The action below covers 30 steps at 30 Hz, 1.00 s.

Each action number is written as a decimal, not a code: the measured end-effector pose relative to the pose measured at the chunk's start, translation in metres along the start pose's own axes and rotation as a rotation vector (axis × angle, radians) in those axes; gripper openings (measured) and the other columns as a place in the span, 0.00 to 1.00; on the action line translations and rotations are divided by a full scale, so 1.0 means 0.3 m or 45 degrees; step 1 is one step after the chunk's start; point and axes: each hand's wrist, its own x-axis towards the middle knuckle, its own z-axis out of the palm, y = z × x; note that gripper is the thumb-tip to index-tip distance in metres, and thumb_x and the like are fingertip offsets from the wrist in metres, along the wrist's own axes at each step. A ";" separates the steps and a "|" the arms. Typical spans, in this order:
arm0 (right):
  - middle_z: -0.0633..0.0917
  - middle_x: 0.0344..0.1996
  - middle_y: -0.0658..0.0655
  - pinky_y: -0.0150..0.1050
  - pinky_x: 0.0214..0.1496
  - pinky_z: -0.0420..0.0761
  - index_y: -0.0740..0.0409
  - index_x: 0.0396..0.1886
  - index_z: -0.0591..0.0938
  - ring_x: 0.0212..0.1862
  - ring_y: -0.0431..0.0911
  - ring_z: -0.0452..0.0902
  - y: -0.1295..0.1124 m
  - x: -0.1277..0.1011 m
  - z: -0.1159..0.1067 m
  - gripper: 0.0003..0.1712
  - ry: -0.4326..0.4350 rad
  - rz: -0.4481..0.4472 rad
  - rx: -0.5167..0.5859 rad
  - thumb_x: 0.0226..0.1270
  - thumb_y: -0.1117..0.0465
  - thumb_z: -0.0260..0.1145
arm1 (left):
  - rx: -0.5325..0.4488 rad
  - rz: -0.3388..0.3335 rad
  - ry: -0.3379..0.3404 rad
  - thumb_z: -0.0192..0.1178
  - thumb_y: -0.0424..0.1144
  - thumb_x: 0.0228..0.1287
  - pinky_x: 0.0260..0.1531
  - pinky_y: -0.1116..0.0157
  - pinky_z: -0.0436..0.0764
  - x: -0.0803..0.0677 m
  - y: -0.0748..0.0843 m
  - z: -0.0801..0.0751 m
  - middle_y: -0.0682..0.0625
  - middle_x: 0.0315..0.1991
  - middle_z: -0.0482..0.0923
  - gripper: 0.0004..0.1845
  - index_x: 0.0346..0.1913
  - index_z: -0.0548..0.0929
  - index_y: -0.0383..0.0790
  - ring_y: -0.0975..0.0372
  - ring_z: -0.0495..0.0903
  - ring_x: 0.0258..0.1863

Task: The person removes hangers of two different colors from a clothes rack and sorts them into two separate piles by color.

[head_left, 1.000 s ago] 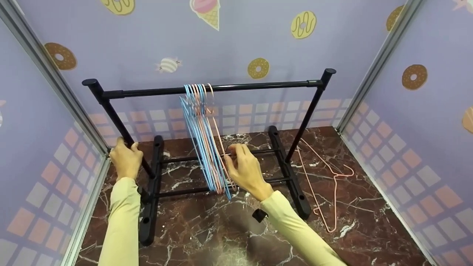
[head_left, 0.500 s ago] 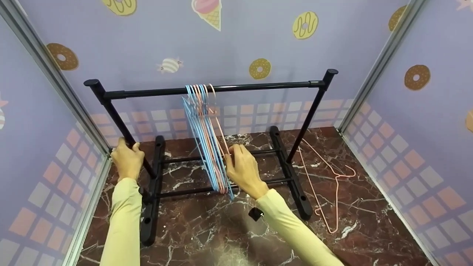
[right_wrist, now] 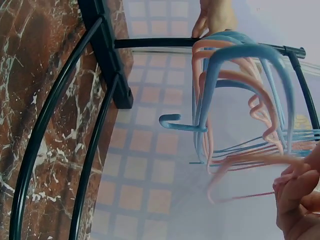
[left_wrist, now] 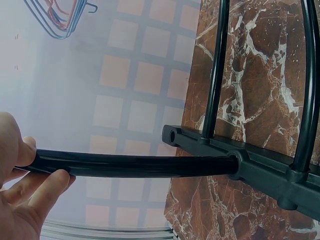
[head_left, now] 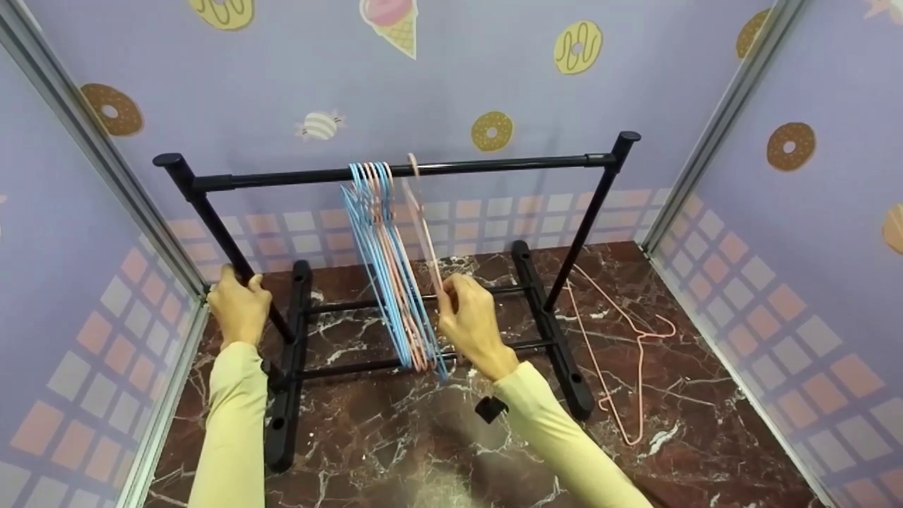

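Note:
My left hand [head_left: 240, 308] grips the left upright post [head_left: 220, 229] of a black clothes rack; in the left wrist view, thumb and fingers wrap the post [left_wrist: 135, 165]. With my right hand [head_left: 471, 323] I pinch a pink clothes hanger [head_left: 429, 245], blurred in the right wrist view. Its hook [head_left: 413, 164] is at the top bar [head_left: 508, 166], standing a little higher than the other hooks; whether it touches the bar I cannot tell. Just left of it, several blue and pink hangers [head_left: 384, 271] hang bunched on the bar.
Another pink hanger [head_left: 640, 360] lies on the brown marbled floor [head_left: 395, 444], beside the rack's right foot [head_left: 564, 353]. Lilac patterned walls [head_left: 268, 56] enclose the back and both sides. Two low crossbars [head_left: 353, 368] join the rack's feet.
My right hand has come to pinch the rightmost pink hanger and has drawn it slightly right and up, apart from the bunch. My left hand stays on the post.

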 end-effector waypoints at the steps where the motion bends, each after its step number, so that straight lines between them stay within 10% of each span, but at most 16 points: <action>1: 0.82 0.24 0.57 0.36 0.28 0.78 0.63 0.29 0.80 0.25 0.46 0.77 0.004 -0.005 -0.007 0.03 0.010 0.003 -0.002 0.63 0.71 0.65 | 0.003 -0.003 -0.004 0.60 0.33 0.67 0.57 0.37 0.71 -0.002 -0.001 0.001 0.23 0.44 0.81 0.14 0.49 0.76 0.25 0.26 0.75 0.53; 30: 0.82 0.20 0.53 0.37 0.26 0.78 0.60 0.28 0.80 0.22 0.42 0.77 0.320 -0.316 -0.216 0.07 0.151 0.005 -0.203 0.56 0.73 0.70 | 0.007 -0.027 -0.008 0.59 0.34 0.67 0.59 0.37 0.68 0.000 -0.004 0.004 0.22 0.45 0.80 0.15 0.51 0.75 0.26 0.26 0.73 0.54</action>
